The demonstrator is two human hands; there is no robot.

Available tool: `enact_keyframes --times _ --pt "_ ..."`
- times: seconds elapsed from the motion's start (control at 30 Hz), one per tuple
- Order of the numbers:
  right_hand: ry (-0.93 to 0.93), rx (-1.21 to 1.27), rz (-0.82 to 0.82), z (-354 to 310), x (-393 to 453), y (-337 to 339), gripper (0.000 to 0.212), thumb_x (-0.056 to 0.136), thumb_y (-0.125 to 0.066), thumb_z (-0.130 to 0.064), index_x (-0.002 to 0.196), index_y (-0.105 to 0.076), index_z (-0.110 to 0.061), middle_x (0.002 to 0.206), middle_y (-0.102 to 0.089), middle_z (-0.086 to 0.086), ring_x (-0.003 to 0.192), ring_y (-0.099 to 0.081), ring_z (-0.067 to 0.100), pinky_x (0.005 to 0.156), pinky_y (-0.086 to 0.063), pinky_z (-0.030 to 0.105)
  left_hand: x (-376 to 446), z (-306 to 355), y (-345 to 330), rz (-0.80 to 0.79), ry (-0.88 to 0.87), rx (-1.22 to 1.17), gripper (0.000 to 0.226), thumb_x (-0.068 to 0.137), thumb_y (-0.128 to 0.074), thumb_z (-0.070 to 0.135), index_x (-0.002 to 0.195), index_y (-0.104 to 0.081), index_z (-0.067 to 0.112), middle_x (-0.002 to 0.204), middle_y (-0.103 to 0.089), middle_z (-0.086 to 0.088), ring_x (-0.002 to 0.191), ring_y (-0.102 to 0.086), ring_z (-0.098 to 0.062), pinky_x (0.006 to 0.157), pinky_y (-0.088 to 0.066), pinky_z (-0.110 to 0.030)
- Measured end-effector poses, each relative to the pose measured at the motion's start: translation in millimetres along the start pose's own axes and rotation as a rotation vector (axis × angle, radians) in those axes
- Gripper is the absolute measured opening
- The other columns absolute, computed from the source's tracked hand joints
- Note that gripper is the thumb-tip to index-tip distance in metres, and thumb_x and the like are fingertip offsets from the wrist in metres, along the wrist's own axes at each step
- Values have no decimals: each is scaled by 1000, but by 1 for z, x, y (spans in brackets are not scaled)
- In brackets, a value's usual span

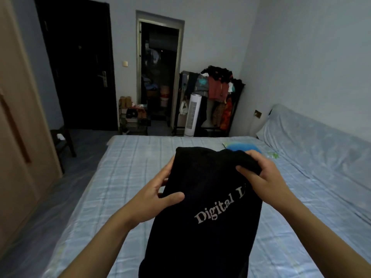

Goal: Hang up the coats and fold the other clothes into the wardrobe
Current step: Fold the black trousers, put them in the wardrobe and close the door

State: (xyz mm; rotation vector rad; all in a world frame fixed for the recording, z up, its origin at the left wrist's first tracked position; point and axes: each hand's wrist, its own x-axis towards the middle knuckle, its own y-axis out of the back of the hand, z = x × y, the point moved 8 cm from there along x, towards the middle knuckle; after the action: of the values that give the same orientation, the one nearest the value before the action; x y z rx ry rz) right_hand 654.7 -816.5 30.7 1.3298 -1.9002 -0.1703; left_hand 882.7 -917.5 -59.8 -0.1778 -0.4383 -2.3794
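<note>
Both the left hand and right hand grip a black garment above the bed; open bedding lies beyond them.

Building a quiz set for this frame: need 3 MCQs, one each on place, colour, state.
1. Where is the white tower fan?
A. on the bed
B. beside the clothes rack
C. by the wardrobe

2. What colour is the held garment?
A. black
B. red
C. white

3. What are the hands doing?
A. both resting flat
B. one gripping only
C. both gripping the garment

Answers: 1 B, it stands against the clothes rack. 2 A, black cloth with pale lettering. 3 C, left hand and right hand both curl on it.
</note>
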Motion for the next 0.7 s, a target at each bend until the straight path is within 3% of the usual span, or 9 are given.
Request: enact_keyframes --times 0.17,0.23,0.3,0.37,0.43,0.47,0.53,0.6,0.7 --pt "15 75 -30 0 8 6 21 94 -64 -12 95 -63 -32 87 -67 -8 81 -66 9 70 -49 16 1 -21 -24 -12 165 -299 69 94 -65 31 143 -29 62 136 -61 8 122 -62 -11 92 -54 -23" --pt "-4 106 -40 8 8 15 19 94 -64 -12 96 -63 -31 88 -68 -6 83 -67 12 71 -51 22 11 -28 -37 39 236 -602 44 100 -52 30 143 -48 40 134 -64 -2 123 -62 -21 96 -53 -32" --pt "4 129 -38 11 8 27 21 94 -65 -10 95 -63 -31 89 -68 -6 84 -68 12 71 -53 22 17 -41 -49 94 398 -875 33 101 -47 23 124 -68 12 111 -73 -13 100 -72 -28 82 -59 -35" --pt "15 174 -41 14 7 41 24 93 -65 -8 94 -63 -32 86 -68 -8 81 -68 8 68 -51 17 21 -47 -59 75 501 -766 28 98 -50 12 90 -77 8 72 -68 -5 60 -66 -17 53 -53 -26" --pt "27 223 -51 19 5 50 22 92 -66 -8 93 -63 -30 84 -68 -8 77 -67 6 66 -51 15 27 -46 -71 -38 503 -477 24 96 -56 13 81 -75 13 63 -55 2 51 -48 -9 46 -39 -21" --pt "37 237 -43 21 4 54 20 91 -67 -9 93 -62 -28 84 -67 -8 77 -67 6 66 -51 15 32 -40 -78 -90 477 -366 14 93 -60 15 90 -73 10 67 -55 0 54 -47 -10 50 -36 -22" --pt "42 244 -17 29 2 58 16 90 -69 -14 94 -62 -27 85 -67 -7 78 -66 6 67 -50 15 46 -30 -94 -109 402 -200 23 90 -65 15 111 -66 5 83 -66 -8 68 -60 -16 61 -47 -28" --pt "37 245 -1 39 0 58 15 90 -69 -13 95 -60 -24 85 -66 -5 77 -65 8 67 -51 16 62 -16 -108 -53 279 -71 36 91 -66 8 126 -62 14 111 -71 -7 100 -69 -17 84 -57 -30" --pt "34 233 33 52 -2 60 21 89 -68 -5 93 -59 -24 83 -64 -3 74 -64 7 65 -51 17 72 -6 -124 123 192 -89 38 85 -68 -2 117 -68 17 111 -73 -3 103 -69 -13 84 -57 -27"
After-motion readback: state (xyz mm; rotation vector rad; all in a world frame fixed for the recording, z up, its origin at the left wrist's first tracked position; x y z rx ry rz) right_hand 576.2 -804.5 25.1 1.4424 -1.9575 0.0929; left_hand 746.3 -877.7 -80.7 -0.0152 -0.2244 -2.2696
